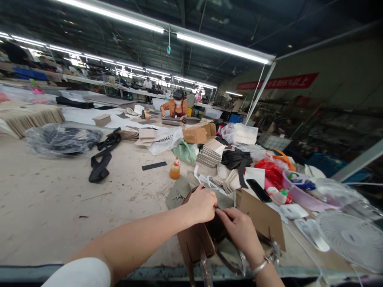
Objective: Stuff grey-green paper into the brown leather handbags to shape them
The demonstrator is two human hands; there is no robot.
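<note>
My left hand (202,203) and my right hand (241,231) meet over a brown leather bag piece (196,241) at the near edge of the worktable (60,199). Both hands are closed, fingers pinching the bag's upper edge where a dark opening shows. A silver bangle sits on my right wrist. A brown cardboard-like panel (263,217) stands just right of my right hand. Small scissors (178,195) lie on a grey-green cloth (179,190) beside my left hand.
An orange glue bottle (175,169) stands past the cloth. A black phone (259,190), a pink basin (302,195) and a white fan (350,239) lie to the right. Black straps (101,157), stacked pieces (211,153) and bags fill mid-table. A person in orange (175,107) works far off.
</note>
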